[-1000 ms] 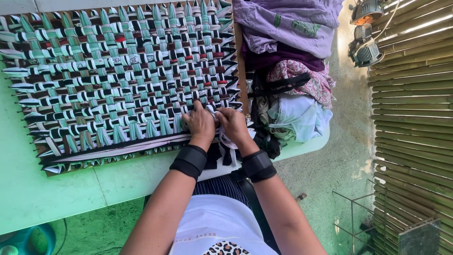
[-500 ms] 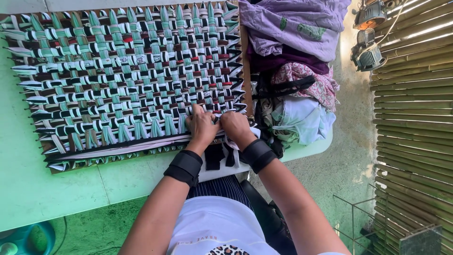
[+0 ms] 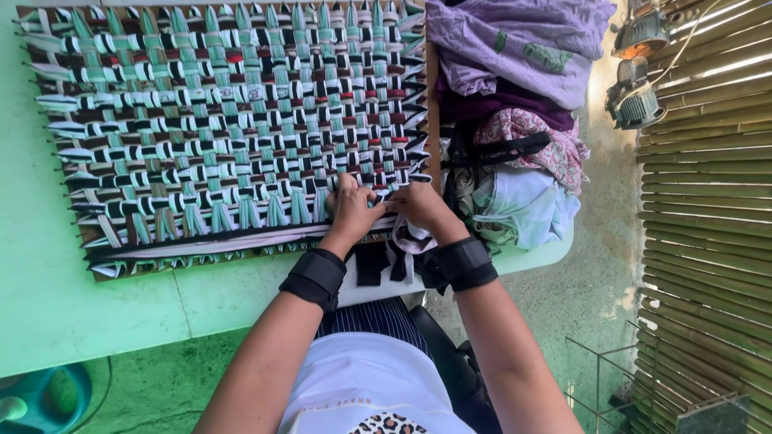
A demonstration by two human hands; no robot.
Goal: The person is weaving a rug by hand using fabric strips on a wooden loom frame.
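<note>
Bright, even daylight across the scene; strongest at the right, where sun slips between the bamboo slats (image 3: 708,201) in glaring streaks. Shadows soft and short; focus sharp on the woven mat (image 3: 225,137); straight edges bow slightly toward the frame's borders.

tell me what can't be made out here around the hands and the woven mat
Head view only:
- Fingertips of left hand and right hand: curled into the woven mat, grip hidden.
- Fabric strip: its near end is covered by the hands.
- Pile of clothes: top cut off by the frame edge.
</note>
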